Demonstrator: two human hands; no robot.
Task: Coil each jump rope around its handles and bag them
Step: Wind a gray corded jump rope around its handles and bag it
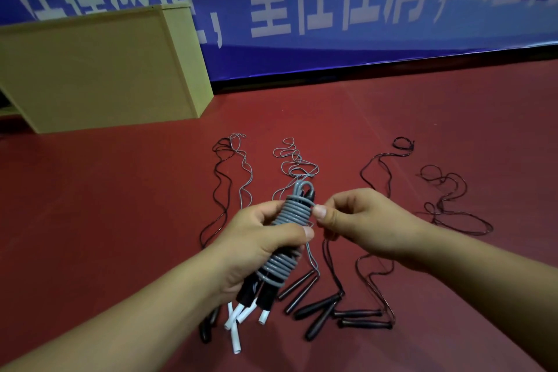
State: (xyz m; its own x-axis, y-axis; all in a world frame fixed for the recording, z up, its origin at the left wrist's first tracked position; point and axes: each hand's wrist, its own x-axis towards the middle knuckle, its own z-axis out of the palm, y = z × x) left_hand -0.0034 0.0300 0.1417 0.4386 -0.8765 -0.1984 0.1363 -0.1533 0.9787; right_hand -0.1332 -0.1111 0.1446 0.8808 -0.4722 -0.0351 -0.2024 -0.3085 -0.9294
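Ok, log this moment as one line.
left hand grips grey coiled jump rope | right hand pinches cord end | uncoiled ropes on red floor

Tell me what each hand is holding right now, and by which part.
The left hand grips the coiled grey jump rope around the middle of its wrapped handles. The right hand pinches the rope's loose end beside the upper coils.

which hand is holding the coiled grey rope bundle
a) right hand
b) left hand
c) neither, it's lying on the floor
b: the left hand is wrapped around the middle of the coiled grey rope, while the right hand only pinches at its edge near the top.
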